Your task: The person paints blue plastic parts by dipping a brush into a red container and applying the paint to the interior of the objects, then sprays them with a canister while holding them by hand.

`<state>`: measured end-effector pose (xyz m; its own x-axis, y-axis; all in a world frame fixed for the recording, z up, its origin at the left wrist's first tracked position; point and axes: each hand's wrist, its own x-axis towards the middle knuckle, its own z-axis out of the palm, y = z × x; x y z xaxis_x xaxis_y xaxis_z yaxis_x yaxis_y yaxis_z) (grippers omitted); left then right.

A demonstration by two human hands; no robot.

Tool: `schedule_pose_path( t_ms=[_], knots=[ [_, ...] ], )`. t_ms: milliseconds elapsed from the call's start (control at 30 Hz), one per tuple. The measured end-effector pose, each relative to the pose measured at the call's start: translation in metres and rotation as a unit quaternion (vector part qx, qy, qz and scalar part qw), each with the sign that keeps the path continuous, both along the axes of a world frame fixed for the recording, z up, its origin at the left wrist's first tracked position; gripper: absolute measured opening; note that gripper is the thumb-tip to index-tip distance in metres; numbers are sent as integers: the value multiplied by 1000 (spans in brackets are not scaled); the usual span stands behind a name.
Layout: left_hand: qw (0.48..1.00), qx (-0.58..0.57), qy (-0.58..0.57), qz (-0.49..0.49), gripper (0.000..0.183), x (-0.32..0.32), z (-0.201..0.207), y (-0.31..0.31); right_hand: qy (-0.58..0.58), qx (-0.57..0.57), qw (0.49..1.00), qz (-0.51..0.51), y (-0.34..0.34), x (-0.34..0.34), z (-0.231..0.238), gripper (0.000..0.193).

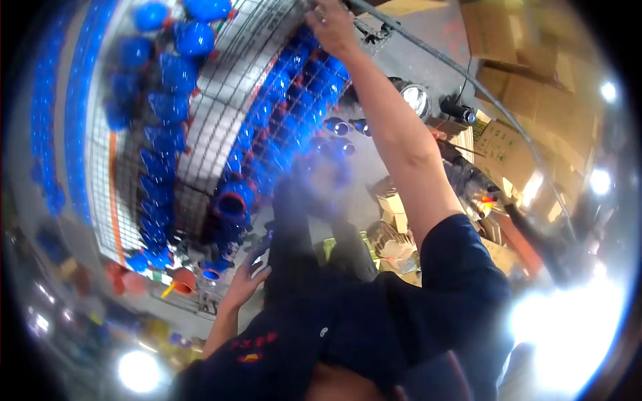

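R hand (331,28) up by far end of wire rack (224,100), can't tell if fingers grip, L hand (245,286) low nr its near end, fingers apart, blue fittings (178,73) w/ red rims in rows on rack, cardboard boxes (518,93) to R

The bare right hand (331,28), its fingers partly bent, ends a nearly straight, bare right arm (404,144); the short dark-blue cloth sleeve (461,257) lies well behind that grip. The bare left hand (246,283) is well apart, nearer the body, fingers parted, its bare forearm (223,326) just behind the wrist.
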<state>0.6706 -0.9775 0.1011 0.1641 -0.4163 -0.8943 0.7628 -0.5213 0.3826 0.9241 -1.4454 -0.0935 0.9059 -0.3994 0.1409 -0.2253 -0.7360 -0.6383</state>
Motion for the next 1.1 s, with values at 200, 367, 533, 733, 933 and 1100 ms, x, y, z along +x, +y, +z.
schedule_pose_path(
  t_ms=[200,367,533,733,933,1100],
  knots=[
    [985,125,59,103,82,-228,-21,93,-56,206,977,-15,37,-224,88,42],
    [916,18,204,345,64,-405,-47,92,325,269,904,64,63,-553,41,54],
    [841,-65,249,475,53,-578,-95,65,525,290,792,114,102,-792,72,62],
    [837,-126,168,506,54,-657,-80,52,566,225,737,291,102,-813,105,56],
    [792,-104,193,569,65,-680,-22,57,651,221,652,321,119,-796,108,68],
    [743,-11,244,623,68,-670,58,62,672,190,614,369,134,-841,81,76]
  ],
)
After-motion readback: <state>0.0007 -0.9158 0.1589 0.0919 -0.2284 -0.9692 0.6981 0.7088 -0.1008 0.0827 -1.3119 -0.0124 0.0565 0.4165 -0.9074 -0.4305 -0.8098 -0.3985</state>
